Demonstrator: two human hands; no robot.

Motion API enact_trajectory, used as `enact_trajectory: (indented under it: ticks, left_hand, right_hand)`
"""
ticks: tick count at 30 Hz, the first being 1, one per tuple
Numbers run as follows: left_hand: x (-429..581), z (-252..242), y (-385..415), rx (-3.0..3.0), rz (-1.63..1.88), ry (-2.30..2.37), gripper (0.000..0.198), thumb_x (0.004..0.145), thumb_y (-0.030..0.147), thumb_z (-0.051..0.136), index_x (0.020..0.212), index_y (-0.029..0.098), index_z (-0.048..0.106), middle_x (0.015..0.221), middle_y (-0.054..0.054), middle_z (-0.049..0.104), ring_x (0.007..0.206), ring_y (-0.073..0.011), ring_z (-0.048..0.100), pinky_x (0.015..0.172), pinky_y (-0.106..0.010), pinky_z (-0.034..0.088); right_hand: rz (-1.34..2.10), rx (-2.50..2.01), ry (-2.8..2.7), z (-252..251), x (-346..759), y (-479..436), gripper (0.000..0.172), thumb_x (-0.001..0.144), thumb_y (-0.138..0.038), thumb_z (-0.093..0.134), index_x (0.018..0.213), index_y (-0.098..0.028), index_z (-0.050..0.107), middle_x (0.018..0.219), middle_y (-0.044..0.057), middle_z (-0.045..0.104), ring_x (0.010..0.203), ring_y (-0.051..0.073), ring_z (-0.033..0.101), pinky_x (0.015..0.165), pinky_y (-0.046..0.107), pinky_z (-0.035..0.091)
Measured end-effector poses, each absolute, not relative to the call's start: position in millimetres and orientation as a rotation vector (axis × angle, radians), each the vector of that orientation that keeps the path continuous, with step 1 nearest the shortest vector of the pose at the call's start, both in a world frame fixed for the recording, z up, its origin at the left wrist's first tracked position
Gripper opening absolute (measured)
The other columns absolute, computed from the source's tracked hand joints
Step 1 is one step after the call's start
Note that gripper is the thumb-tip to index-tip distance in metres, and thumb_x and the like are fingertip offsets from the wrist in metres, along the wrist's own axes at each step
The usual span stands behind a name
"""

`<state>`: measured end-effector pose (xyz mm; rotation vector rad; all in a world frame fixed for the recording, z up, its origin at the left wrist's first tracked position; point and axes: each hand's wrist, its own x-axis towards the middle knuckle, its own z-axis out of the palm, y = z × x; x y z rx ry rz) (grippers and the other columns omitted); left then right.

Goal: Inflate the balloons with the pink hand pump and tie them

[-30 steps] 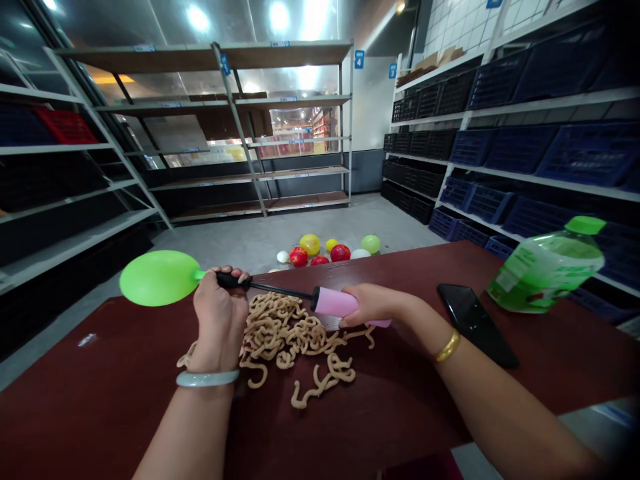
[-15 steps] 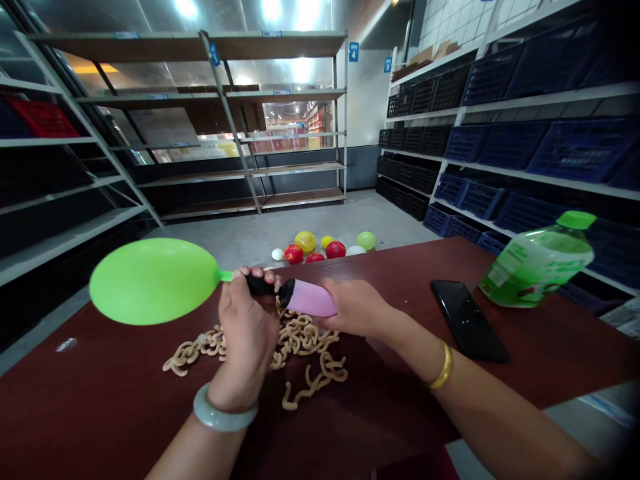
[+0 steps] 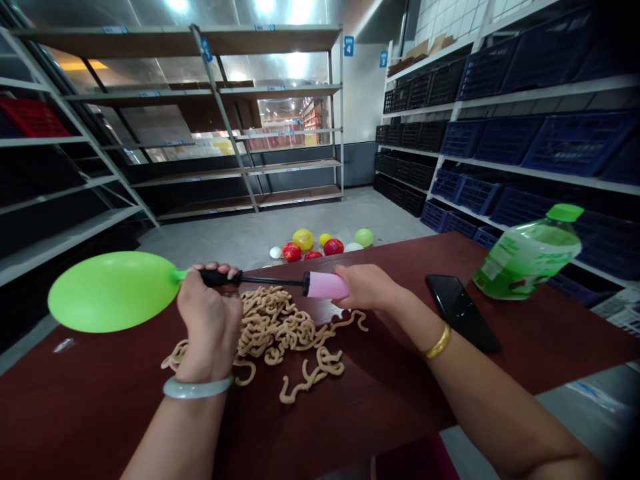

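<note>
A pink and black hand pump (image 3: 325, 285) is held level above the table, its dark rod showing between its two ends. My left hand (image 3: 207, 313) is closed around the pump's black end, where the neck of an inflated green balloon (image 3: 115, 291) meets it. The balloon stretches out to the left. My right hand (image 3: 367, 288) is closed on the pink end. Below the pump lies a pile of tan, curly, cord-like pieces (image 3: 275, 327) on the dark red table (image 3: 390, 393).
On the table's right are a black phone (image 3: 463, 313) and a green-capped bottle (image 3: 527, 257). Several balloons (image 3: 303, 240) lie on the floor beyond the far edge. Shelves with blue crates (image 3: 575, 143) stand at the right, and more shelving (image 3: 235, 170) stands behind.
My hands have moved apart, my left hand going left with the balloon, and the pump's rod now shows. The balloon looks slightly larger. The view has shifted a little.
</note>
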<state>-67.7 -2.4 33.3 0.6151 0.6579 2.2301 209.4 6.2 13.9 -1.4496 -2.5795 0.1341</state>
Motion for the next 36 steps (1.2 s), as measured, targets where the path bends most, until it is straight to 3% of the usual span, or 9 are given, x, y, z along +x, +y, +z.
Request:
enact_trajectory:
  ticks: [10,23,36]
  left_hand:
    - [10.6,7.1,-19.2,0.574,2.017,0.635,0.016,0.08,0.022,0.067,0.082,0.018,0.052,0.077,0.001,0.055,0.068,-0.0121,0.056,0.066,-0.027,0.05]
    - [-85.5,27.4,7.5,0.529,2.248,0.73,0.012,0.075,0.009,0.054,0.078,0.019,0.05,0.071,0.003,0.052,0.06,-0.0108,0.053,0.058,-0.024,0.046]
    - [8.7,6.3,-21.7,0.591,2.027,0.661,0.017,0.081,0.025,0.069,0.084,0.019,0.053,0.078,0.002,0.055,0.069,-0.0119,0.057,0.068,-0.028,0.05]
  right_hand:
    - [0.123,-1.501,-2.534,4.8,176.8,-13.8,0.045,0.081,-0.054,0.066,0.11,-0.021,0.058,0.098,0.01,0.075,0.084,0.03,0.072,0.066,0.033,0.045]
    - [0.062,-1.522,-2.601,6.5,208.1,12.2,0.042,0.08,-0.05,0.067,0.112,-0.024,0.062,0.1,0.009,0.075,0.089,0.03,0.071,0.069,0.034,0.047]
    - [0.09,-1.529,-2.502,1.8,171.8,-17.6,0.046,0.085,-0.058,0.062,0.111,-0.02,0.058,0.098,0.011,0.075,0.087,0.031,0.073,0.068,0.035,0.048]
